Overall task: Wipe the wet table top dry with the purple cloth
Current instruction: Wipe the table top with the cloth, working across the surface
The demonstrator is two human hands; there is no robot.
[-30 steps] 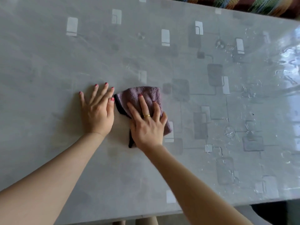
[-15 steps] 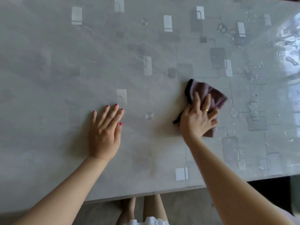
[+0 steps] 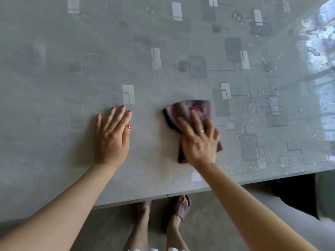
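The cloth [image 3: 188,113] is a dull purple, soft and napped like terry or microfibre, bunched into a loose fold with a dark edge along its left side and lower corner. It lies on the surface [image 3: 54,69] just right of the frame's centre. The right hand [image 3: 199,142] lies flat on top of it, fingers straight and spread, pressing it down; a thin gold ring shows on one finger. The hand and cloth are slightly blurred.

The left hand [image 3: 112,136] rests palm down on the surface left of the cloth, apart from it, fingers straight and a little fanned, holding nothing. Its nails are painted pink-red.

The surface is glossy grey under a clear sheet, printed with rounded rectangles in white and darker grey joined by thin lines. Water beads and streaks glint at the right and upper right. No writing is legible.

Below the near edge, two feet in purple slippers [image 3: 178,209] stand on a grey floor.
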